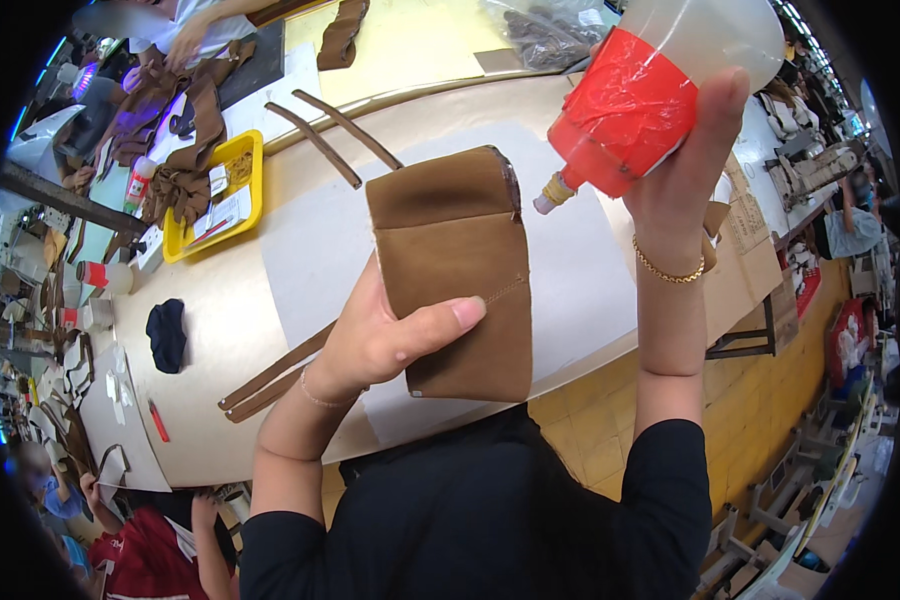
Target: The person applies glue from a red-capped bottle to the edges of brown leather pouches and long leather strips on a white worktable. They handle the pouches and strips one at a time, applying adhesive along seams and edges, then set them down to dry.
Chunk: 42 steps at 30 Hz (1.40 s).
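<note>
My left hand [375,340] grips a flat brown leather piece [450,255], its thumb pressed on the front. The piece has a folded band across the top and a short line of stitching near its right edge. Up at the right, my right hand [698,150] is closed round a squeeze bottle [625,110], translucent with a red wrapping. The bottle is tipped, and its narrow nozzle [555,192] points down and left, apart from the leather. Brown straps [315,145] lie on the table beyond the piece, and more straps [275,375] are by my left wrist.
A yellow tray [260,185] with small items stands at the left. Nearer are a dark cloth [166,335] and a red pen-like tool [159,421]. A pale sheet [585,300] covers part of the table [200,430]. Other people work at the far left and lower left.
</note>
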{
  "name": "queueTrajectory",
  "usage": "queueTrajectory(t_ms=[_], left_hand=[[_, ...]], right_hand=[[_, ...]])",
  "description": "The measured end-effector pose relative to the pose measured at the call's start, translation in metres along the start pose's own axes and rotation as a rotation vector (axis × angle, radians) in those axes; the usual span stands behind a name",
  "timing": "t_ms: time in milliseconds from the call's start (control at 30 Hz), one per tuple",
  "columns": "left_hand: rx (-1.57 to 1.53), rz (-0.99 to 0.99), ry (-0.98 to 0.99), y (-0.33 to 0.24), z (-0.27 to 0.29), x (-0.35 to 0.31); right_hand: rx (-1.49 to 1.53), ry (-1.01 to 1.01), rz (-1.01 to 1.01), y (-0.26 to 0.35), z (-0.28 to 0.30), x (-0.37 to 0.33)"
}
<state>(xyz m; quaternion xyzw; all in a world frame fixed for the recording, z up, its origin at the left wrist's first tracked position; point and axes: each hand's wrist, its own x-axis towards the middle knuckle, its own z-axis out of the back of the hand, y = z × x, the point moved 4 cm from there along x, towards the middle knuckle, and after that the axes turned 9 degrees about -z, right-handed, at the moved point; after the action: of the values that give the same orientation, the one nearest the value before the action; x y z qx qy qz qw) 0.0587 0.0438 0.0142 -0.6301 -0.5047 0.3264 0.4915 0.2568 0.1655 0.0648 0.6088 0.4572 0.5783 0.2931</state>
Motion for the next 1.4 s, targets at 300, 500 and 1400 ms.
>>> queueTrajectory(t_ms=[300, 500, 1400], left_hand=[[-0.003, 0.003, -0.002, -0.001, 0.001, -0.004], [-0.031, -0.022, -0.035, -0.003, 0.003, -0.004], [-0.048, -0.073, -0.036, -0.007, 0.006, -0.006]], right_hand=[[-0.176, 0.074, 0.008, -0.003, -0.014, -0.015], [-0.151, 0.08, -0.011, -0.004, -0.016, -0.024], [-0.105, 0.042, -0.021, 0.011, -0.034, -0.037]])
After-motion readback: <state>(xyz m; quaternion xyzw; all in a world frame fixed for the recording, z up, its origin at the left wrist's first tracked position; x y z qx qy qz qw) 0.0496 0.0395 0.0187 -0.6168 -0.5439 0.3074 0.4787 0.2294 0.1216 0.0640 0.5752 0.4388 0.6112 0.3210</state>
